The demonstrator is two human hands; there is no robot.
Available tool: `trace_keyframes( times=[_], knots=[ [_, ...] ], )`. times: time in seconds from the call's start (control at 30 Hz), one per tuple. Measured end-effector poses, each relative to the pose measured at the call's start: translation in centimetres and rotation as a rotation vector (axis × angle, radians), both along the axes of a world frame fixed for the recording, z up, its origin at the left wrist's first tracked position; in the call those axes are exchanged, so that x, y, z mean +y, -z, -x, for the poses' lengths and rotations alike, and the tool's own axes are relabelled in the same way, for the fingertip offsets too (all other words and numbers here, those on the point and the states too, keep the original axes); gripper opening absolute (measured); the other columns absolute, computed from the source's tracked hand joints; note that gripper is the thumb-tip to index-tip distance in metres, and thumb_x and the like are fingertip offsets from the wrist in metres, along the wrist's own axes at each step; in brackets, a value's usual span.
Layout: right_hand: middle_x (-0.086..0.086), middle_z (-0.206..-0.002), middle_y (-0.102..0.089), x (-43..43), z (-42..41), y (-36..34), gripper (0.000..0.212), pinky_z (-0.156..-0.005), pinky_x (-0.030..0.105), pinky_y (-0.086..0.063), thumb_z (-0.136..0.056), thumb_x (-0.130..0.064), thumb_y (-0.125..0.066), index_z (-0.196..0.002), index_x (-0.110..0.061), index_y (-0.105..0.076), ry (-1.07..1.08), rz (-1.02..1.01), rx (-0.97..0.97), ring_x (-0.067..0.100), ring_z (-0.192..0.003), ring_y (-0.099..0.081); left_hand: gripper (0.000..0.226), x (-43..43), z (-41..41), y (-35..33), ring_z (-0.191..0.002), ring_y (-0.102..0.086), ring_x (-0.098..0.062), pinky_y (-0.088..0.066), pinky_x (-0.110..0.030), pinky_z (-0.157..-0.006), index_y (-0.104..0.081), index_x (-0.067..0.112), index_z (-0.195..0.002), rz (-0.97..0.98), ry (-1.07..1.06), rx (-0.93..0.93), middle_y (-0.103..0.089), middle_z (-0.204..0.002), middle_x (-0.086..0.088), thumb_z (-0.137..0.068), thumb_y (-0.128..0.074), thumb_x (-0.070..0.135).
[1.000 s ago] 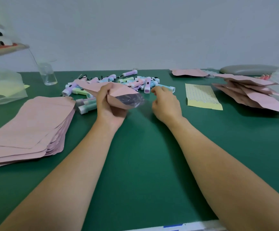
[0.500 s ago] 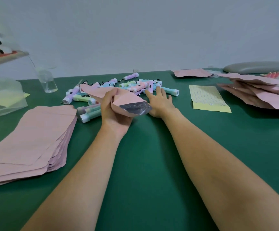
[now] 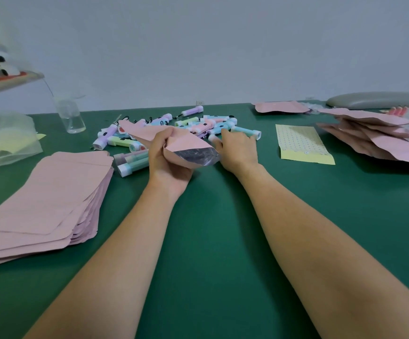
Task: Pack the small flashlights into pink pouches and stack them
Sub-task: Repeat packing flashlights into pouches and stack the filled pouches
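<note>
My left hand (image 3: 166, 163) grips a pink pouch (image 3: 186, 144) above the green table (image 3: 218, 236). The pouch's mouth gapes toward the right and shows a silver lining. A heap of small pastel flashlights (image 3: 198, 123) lies just behind both hands. At the heap's near right edge, my right hand (image 3: 238, 150) lies on the flashlights with its fingers curled over one with a white end (image 3: 212, 137). A thick stack of flat empty pink pouches (image 3: 46, 192) lies at the left. A looser pile of pink pouches (image 3: 374, 138) sits at the far right.
A yellow dotted sticker sheet (image 3: 301, 145) lies right of my right hand. A clear glass bottle (image 3: 71, 116) and a clear plastic bag (image 3: 2, 140) stand at the back left. One pink pouch (image 3: 281, 106) and a grey pad (image 3: 372, 100) lie along the back right edge.
My right hand has reached forward from beside the pouch onto the flashlight heap, and its fingers have gone from spread flat to curled. The left hand keeps holding the opened pouch.
</note>
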State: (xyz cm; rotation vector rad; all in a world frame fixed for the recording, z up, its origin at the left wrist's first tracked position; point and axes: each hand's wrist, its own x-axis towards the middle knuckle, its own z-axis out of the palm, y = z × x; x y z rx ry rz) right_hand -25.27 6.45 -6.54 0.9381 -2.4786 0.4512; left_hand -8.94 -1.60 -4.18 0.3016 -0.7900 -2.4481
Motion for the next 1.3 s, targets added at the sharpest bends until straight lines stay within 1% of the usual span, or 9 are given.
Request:
trace_keyframes(
  times=[0.13,0.3,0.43,0.5,0.67,0.8,0.93,1.1,1.3],
  knots=[
    [0.010,-0.090,-0.065,1.2,-1.0,-0.7,0.028,-0.066,0.041,-0.037,-0.112,-0.026,-0.031,-0.094,-0.015,-0.049,-0.106,0.253,-0.148,0.036,-0.085,-0.060,0.018,-0.1,-0.1,0.0,-0.079,-0.069,-0.024,-0.059,-0.030,-0.072,-0.062,0.019,-0.101,0.009,-0.010,-0.002,-0.068,-0.086,-0.003,-0.088,-0.070,0.029],
    [-0.005,-0.093,-0.071,3.8,-5.0,-1.0,0.028,-0.073,0.046,-0.052,-0.108,-0.039,-0.047,-0.123,-0.015,-0.042,-0.298,0.516,-0.312,0.027,-0.082,-0.067,0.030,-0.1,-0.1,0.1,-0.085,-0.067,-0.026,-0.060,-0.032,-0.075,-0.059,0.018,-0.113,0.014,-0.004,0.030,-0.066,-0.093,-0.004,-0.087,-0.070,0.028],
    [-0.016,-0.078,-0.071,5.1,-7.0,-0.7,0.081,-0.067,0.037,-0.052,-0.103,-0.042,-0.058,-0.159,-0.015,-0.006,-0.233,0.556,-0.324,0.014,-0.072,-0.066,0.036,0.1,-0.4,0.3,-0.091,-0.066,-0.027,-0.060,-0.035,-0.081,-0.058,0.019,-0.115,-0.003,0.052,0.057,-0.065,-0.095,-0.006,-0.083,-0.072,0.030],
    [-0.014,-0.074,-0.072,5.6,-7.3,-0.7,0.102,-0.070,0.040,-0.055,-0.099,-0.049,-0.062,-0.161,-0.018,0.014,-0.139,0.589,-0.327,0.013,-0.070,-0.067,0.034,0.2,-0.5,0.4,-0.095,-0.063,-0.026,-0.058,-0.034,-0.086,-0.056,0.020,-0.115,-0.022,0.064,0.064,-0.064,-0.096,-0.004,-0.086,-0.070,0.031],
    [-0.022,-0.069,-0.068,6.7,-6.2,-0.8,0.120,-0.074,0.042,-0.058,-0.091,-0.055,-0.072,-0.160,-0.020,0.019,-0.093,0.579,-0.384,0.004,-0.070,-0.066,0.013,0.4,-0.6,0.2,-0.081,-0.070,-0.022,-0.059,-0.031,-0.074,-0.064,0.020,-0.099,-0.099,0.049,0.076,-0.069,-0.088,-0.001,-0.090,-0.069,0.029],
    [-0.019,-0.081,-0.068,6.9,-5.3,-0.6,0.094,-0.073,0.039,-0.054,-0.099,-0.049,-0.060,-0.162,-0.030,0.007,-0.107,0.475,-0.331,0.013,-0.077,-0.067,0.026,0.2,-0.5,0.0,-0.093,-0.068,-0.025,-0.057,-0.033,-0.085,-0.063,0.021,-0.110,-0.146,0.022,0.050,-0.069,-0.095,-0.002,-0.086,-0.073,0.029],
    [-0.005,-0.091,-0.069,6.7,-4.9,-0.7,0.033,-0.077,0.047,-0.057,-0.105,-0.044,-0.048,-0.131,-0.023,-0.050,-0.093,0.432,-0.339,0.025,-0.083,-0.066,0.026,-0.3,-0.1,-0.1,-0.091,-0.069,-0.024,-0.057,-0.033,-0.085,-0.062,0.022,-0.110,-0.122,0.023,0.053,-0.068,-0.094,-0.002,-0.087,-0.073,0.030],
    [-0.004,-0.109,-0.073,6.3,-5.3,-1.4,0.056,-0.079,0.044,-0.054,-0.107,-0.046,-0.047,-0.156,-0.022,-0.034,-0.067,0.446,-0.297,0.025,-0.093,-0.066,0.031,-0.4,0.2,0.1,-0.099,-0.067,-0.028,-0.058,-0.035,-0.088,-0.061,0.021,-0.114,-0.115,0.035,0.069,-0.068,-0.098,-0.005,-0.087,-0.072,0.029],
    [-0.002,-0.101,-0.065,7.0,-5.1,-1.4,0.023,-0.080,0.050,-0.055,-0.108,-0.035,-0.049,-0.107,-0.015,-0.059,-0.139,0.536,-0.323,0.024,-0.090,-0.064,0.023,-0.1,0.4,0.1,-0.106,-0.063,-0.031,-0.057,-0.036,-0.087,-0.064,0.020,-0.103,-0.070,0.028,0.070,-0.067,-0.098,-0.004,-0.083,-0.070,0.027]
  ],
)
